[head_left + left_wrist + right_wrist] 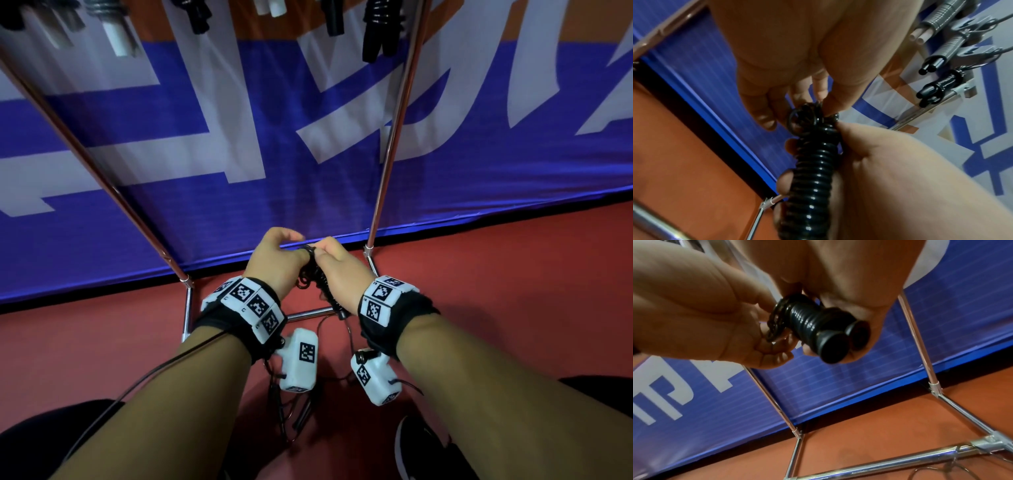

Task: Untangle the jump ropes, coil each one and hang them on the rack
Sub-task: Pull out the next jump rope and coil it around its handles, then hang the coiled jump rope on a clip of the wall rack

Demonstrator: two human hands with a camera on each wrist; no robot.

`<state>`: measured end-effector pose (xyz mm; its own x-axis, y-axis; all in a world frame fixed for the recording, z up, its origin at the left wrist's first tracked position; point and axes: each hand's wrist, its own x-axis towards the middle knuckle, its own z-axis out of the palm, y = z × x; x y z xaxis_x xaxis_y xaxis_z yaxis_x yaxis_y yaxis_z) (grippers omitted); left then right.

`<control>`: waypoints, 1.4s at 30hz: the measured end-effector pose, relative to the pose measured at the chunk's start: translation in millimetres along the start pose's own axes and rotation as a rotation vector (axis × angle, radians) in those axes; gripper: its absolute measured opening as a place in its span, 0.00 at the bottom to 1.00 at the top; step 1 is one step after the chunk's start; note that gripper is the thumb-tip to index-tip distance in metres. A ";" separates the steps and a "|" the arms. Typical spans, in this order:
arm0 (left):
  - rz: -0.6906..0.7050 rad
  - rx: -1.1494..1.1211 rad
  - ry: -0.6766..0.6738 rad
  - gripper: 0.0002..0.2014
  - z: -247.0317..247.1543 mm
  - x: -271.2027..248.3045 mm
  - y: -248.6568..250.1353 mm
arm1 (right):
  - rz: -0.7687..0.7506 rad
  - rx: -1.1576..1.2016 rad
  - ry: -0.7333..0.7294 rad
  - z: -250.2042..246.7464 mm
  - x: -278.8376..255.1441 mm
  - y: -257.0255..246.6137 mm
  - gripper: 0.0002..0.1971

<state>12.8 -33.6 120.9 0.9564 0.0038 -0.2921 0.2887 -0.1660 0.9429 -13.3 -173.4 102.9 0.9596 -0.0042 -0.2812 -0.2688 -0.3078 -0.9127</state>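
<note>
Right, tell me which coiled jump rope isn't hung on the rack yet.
The black coiled rope held between both hands, low by the rack's base. The other bundles already hang from the rack's rail.

No legible text on the banner [308, 154]

Red-brown floor [513, 291]; a blue banner [239, 222] with white lettering stands behind.
</note>
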 end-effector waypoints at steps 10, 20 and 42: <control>0.231 0.350 0.002 0.06 -18.2 6.9 4.6 | 0.044 0.041 -0.168 -3.9 2.4 -8.6 0.07; 0.472 0.314 -0.013 0.07 -9.6 -6.3 20.8 | 0.018 -0.108 -0.171 -14.9 0.8 -11.1 0.12; 0.561 0.421 0.283 0.07 -121.8 -83.6 161.4 | -0.521 -0.134 0.133 -0.4 -47.4 -187.2 0.01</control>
<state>-15.1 59.4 317.0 0.9463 0.0510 0.3193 -0.2323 -0.5799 0.7808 -8.4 -116.0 287.2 0.9675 0.0630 0.2450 0.2484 -0.4199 -0.8729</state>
